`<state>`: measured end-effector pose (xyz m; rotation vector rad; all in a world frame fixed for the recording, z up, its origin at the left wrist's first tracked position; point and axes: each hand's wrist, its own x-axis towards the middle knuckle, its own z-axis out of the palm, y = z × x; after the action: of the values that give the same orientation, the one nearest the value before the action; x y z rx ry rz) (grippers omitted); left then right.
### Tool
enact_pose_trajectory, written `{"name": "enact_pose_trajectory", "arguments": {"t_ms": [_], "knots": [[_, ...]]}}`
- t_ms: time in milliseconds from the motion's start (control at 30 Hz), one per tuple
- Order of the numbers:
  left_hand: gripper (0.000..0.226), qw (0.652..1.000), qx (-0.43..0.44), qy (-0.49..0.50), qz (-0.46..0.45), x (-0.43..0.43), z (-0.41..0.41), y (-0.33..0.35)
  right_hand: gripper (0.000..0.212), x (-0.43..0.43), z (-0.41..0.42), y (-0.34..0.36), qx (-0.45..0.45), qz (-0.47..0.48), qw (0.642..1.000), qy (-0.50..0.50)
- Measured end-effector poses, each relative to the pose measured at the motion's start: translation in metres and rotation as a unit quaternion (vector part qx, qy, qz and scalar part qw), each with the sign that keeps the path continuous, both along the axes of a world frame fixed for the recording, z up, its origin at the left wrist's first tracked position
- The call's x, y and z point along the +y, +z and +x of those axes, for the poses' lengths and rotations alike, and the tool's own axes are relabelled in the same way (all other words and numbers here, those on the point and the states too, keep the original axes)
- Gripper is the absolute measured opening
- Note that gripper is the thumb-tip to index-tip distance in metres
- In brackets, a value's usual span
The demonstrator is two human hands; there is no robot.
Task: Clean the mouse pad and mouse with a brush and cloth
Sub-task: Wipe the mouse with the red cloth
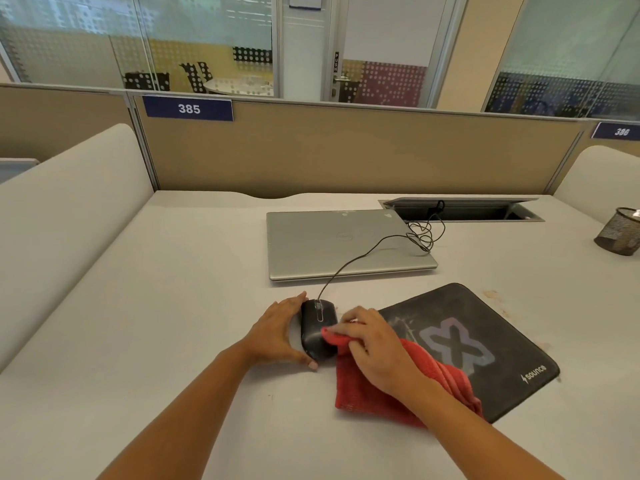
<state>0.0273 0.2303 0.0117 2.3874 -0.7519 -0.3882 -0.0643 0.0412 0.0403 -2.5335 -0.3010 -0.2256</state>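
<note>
A black wired mouse lies on the white desk just left of a black mouse pad printed with a pale logo. My left hand grips the mouse from its left side, thumb near the rear end and fingers by its front. My right hand holds a red cloth and presses a fold of it against the mouse's right side. The rest of the cloth drapes under my right wrist onto the pad's near left corner. No brush is in view.
A closed silver laptop lies behind the mouse, with the mouse cable running over it into an open cable hatch. A mesh pen holder stands at the far right. Beige partitions wall the desk's back and sides.
</note>
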Motion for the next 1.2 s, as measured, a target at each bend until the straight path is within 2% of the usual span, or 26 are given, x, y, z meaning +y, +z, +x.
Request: {"name": "enact_pose_trajectory", "arguments": {"t_ms": [100,200,300,500,700,900,1033,1100,1200], "knots": [[0.154,1.000,0.001,0.005,0.003,-0.001,0.001,-0.001,0.048,-0.001,0.015,0.000,0.012,0.026,0.997,-0.065],[0.152,1.000,-0.003,0.010,0.001,-0.002,0.001,-0.001,0.048,0.002,0.028,0.000,0.040,-0.003,0.996,-0.082],[0.149,1.000,-0.001,0.016,0.003,-0.002,0.001,-0.002,0.044,0.008,0.024,-0.002,0.073,-0.045,0.995,-0.059],[0.149,1.000,0.001,0.016,0.003,-0.003,0.000,-0.001,0.043,0.010,0.004,0.013,0.051,-0.120,0.991,0.042],[0.148,1.000,0.000,0.008,-0.003,-0.003,-0.001,0.000,0.041,0.022,0.029,0.017,0.066,-0.178,0.981,-0.036],[0.146,1.000,0.000,0.002,0.007,-0.003,-0.001,0.002,0.044,0.027,0.056,0.014,0.126,-0.175,0.972,-0.091],[0.129,1.000,-0.015,0.008,0.000,-0.004,-0.003,0.002,0.045,0.031,0.064,0.016,0.156,-0.183,0.966,-0.097],[0.130,1.000,-0.021,0.007,0.002,-0.003,-0.003,0.001,0.043,0.035,0.062,0.016,0.156,-0.176,0.967,-0.100],[0.142,1.000,-0.020,0.001,0.001,-0.002,-0.002,-0.001,0.042,0.037,0.053,0.014,0.146,-0.151,0.972,-0.103]]}}
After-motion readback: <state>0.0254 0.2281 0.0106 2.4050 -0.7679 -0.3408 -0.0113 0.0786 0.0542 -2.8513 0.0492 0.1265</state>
